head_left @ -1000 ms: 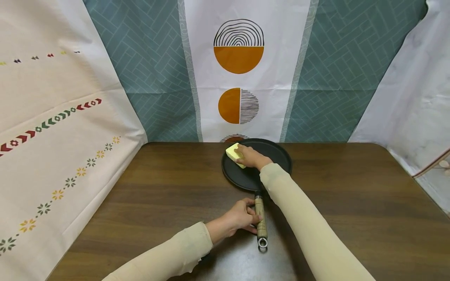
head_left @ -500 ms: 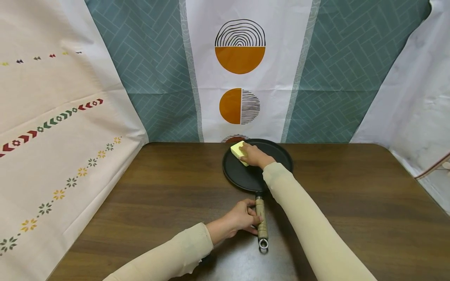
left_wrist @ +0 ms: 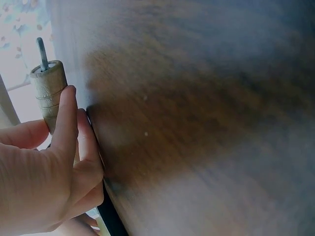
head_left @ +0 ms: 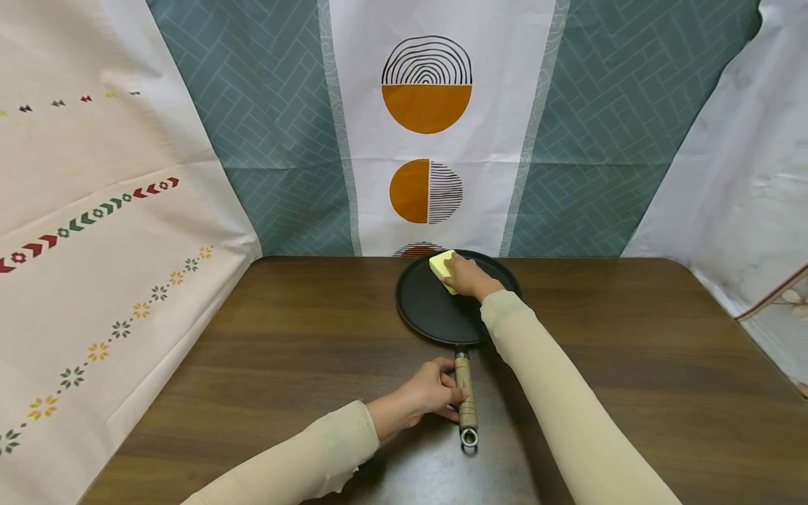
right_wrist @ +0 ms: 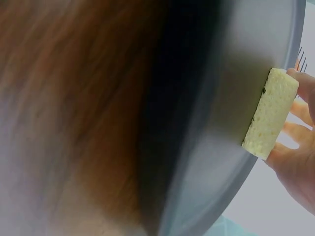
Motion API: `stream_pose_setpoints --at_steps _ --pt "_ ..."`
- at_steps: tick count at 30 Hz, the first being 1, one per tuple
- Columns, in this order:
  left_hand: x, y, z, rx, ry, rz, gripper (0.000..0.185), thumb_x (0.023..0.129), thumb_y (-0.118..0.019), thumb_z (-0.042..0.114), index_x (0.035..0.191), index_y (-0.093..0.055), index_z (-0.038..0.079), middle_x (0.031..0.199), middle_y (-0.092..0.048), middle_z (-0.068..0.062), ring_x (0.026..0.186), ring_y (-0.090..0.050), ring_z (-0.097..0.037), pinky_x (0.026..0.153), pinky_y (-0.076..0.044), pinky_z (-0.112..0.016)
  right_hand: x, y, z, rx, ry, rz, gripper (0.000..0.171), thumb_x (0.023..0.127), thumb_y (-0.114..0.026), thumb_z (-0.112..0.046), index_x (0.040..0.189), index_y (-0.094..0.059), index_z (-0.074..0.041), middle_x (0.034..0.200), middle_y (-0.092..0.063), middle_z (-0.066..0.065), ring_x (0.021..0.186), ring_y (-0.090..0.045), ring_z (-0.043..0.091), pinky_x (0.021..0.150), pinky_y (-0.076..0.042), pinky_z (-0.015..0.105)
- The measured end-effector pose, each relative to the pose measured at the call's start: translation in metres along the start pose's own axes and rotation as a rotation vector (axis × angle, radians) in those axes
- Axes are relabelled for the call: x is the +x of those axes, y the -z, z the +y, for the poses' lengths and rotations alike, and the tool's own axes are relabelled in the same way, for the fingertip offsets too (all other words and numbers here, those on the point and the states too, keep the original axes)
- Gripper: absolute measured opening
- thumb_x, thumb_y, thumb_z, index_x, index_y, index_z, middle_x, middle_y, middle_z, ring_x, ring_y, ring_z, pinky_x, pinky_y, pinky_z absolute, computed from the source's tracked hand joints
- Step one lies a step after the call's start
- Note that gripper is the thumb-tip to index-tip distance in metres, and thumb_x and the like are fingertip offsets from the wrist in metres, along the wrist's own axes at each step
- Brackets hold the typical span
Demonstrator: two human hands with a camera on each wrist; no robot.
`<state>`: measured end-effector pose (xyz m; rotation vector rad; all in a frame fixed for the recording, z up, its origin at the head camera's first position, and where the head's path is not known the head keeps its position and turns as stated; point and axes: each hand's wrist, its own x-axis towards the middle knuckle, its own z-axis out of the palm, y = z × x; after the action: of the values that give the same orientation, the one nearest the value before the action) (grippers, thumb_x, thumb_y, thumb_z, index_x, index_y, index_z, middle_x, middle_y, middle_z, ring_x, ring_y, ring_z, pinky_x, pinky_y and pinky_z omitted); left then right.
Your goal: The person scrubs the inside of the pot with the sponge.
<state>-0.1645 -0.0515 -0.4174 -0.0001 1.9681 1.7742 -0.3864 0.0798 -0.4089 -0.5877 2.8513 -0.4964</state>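
A round black frying pan [head_left: 429,312] lies flat on the table, its bamboo-like handle [head_left: 466,393] toward the near side. My left hand [head_left: 426,391] pinches that handle between thumb and fingers; in the left wrist view the same handle [left_wrist: 48,93] rises past the fingertips, a metal ring at its end. On the pan's far part my right hand [head_left: 470,275] grips a pale yellow sponge [head_left: 443,270]. The right wrist view has the sponge [right_wrist: 271,115] against the pan's inner surface [right_wrist: 231,98], with thumb and fingers of the right hand [right_wrist: 298,142] around it.
The brown wooden table [head_left: 303,337] stretches out on both sides of the pan. A patterned cloth backdrop [head_left: 290,140] hangs right behind the table's far edge, and a cream embroidered cloth [head_left: 126,245] hangs along the left.
My right hand has slid the sponge across the pan from its left side toward the far middle. The left hand keeps its hold on the handle, and the pan stays in place.
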Motion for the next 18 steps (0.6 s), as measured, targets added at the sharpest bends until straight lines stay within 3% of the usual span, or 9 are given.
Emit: stream_pose_setpoints --at_steps 18 --pt "-0.001 -0.001 0.002 0.006 0.006 0.007 0.054 0.087 -0.062 -0.012 0.135 -0.036 -0.009 0.090 -0.051 -0.015 0.070 -0.062 -0.024 0.063 -0.062 -0.040 -0.012 0.005 0.027 -0.013 -0.036 0.038 0.057 0.100 -0.051 -0.025 0.146 -0.032 0.004 0.154 -0.018 0.027 0.135 -0.027 0.050 0.110 -0.032 0.056"
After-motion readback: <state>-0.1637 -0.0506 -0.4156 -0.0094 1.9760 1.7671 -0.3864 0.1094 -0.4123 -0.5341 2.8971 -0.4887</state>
